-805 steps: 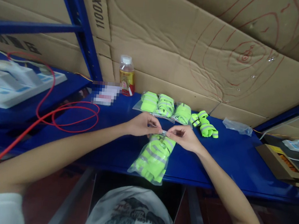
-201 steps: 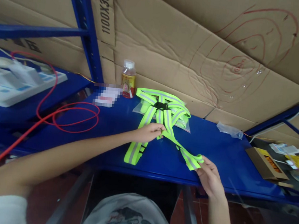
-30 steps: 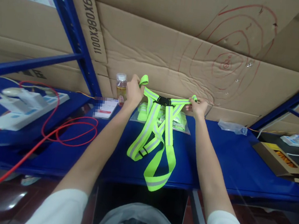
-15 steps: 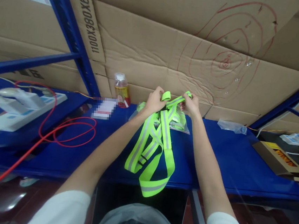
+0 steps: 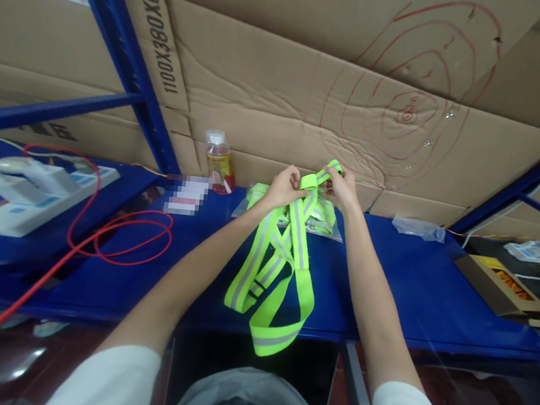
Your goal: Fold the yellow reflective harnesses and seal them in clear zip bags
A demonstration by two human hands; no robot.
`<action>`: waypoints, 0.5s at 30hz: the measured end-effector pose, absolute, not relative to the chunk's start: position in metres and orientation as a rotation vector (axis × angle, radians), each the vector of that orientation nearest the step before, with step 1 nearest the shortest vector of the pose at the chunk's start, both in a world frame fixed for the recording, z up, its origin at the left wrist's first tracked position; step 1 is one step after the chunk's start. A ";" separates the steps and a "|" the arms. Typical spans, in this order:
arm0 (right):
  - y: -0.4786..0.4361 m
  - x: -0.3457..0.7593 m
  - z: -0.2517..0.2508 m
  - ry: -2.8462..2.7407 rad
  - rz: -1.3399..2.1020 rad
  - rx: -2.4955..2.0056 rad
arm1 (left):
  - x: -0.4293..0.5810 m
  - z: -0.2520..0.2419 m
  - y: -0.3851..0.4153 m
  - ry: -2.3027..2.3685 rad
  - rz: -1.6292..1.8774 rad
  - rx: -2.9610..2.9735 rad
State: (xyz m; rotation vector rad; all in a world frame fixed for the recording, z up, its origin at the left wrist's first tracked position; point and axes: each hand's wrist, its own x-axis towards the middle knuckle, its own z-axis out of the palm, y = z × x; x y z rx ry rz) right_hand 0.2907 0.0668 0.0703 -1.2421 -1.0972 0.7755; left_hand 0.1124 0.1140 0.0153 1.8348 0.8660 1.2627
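Observation:
A neon-yellow reflective harness [image 5: 300, 231] of grey-striped straps hangs from my hands, its lower loops spread over the blue shelf and past the front edge. My left hand [image 5: 284, 188] is closed, thumb and fingers pinching the strap close to a folded loop. A little to the right, my right hand [image 5: 343, 187] grips another strap end that curls up beside its fingertips. A black slide buckle [image 5: 257, 289] shows on the lower left loop. Behind the harness lies a clear plastic bag [image 5: 328, 224] with more neon-yellow straps inside, partly covered by my hands.
A bottle [image 5: 220, 164] with red-yellow contents stands against the cardboard wall [image 5: 264, 68]. To the left are a red cable [image 5: 138, 214] and a white power strip [image 5: 35, 205]. A crumpled plastic bag [image 5: 419, 228] and an open carton [image 5: 500, 288] are on the right.
My left hand has shifted slightly right and down along the strap, its fingers placed differently. The folded loop beside it now sits further right. My right hand has hardly moved.

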 end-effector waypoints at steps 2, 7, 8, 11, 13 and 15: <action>0.067 0.294 0.070 -1.046 0.766 -1.279 | 0.113 0.017 0.114 0.791 1.249 1.802; 0.067 0.299 0.068 -0.935 0.830 -1.255 | 0.109 0.018 0.113 0.841 1.262 1.840; 0.068 0.299 0.068 -0.938 0.835 -1.234 | 0.108 0.018 0.112 0.879 1.270 1.888; 0.072 0.295 0.066 -1.015 0.783 -1.163 | 0.108 0.019 0.108 0.954 1.237 2.095; 0.075 0.291 0.066 -1.061 0.705 -1.126 | 0.108 0.021 0.105 0.994 1.181 2.257; 0.078 0.290 0.066 -1.105 0.675 -1.147 | 0.108 0.025 0.102 1.064 1.141 2.382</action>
